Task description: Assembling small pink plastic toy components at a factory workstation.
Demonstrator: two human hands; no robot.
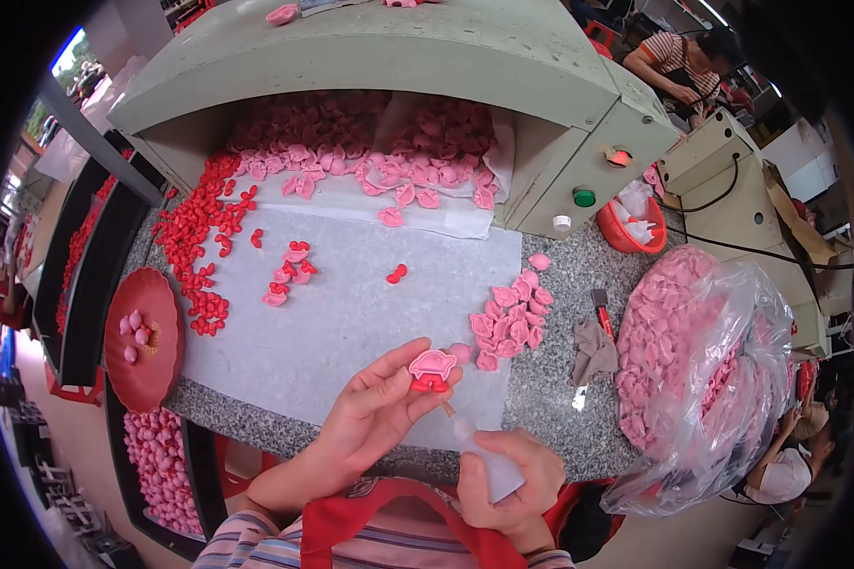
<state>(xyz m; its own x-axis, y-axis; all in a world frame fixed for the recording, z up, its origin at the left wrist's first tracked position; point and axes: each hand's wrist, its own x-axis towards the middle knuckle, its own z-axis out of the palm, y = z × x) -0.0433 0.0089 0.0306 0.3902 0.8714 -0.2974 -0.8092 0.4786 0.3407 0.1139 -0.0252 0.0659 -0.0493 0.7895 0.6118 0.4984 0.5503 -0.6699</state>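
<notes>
Head view, and the left hand (375, 403) has a pink shell piece (434, 363) pinched in its fingers, up over the white sheet (351, 318) on the counter (560, 417)!

"Which way does it lie?"

Long axis roughly left to right, raised rim turned up to the camera, and the red part (431, 384) along its lower edge points back toward the person!

"And the right hand (520, 474)?"

Wrapped snugly around a white squeeze bottle (489, 465), that one slanting from lower right to upper left, its brownish nozzle (447, 408) aimed at the red part!

"Touching?"

Just beside it; contact, I can't tell. Beyond, to the right, loose pink shells (510, 322) cluster across the sheet's edge!
</notes>
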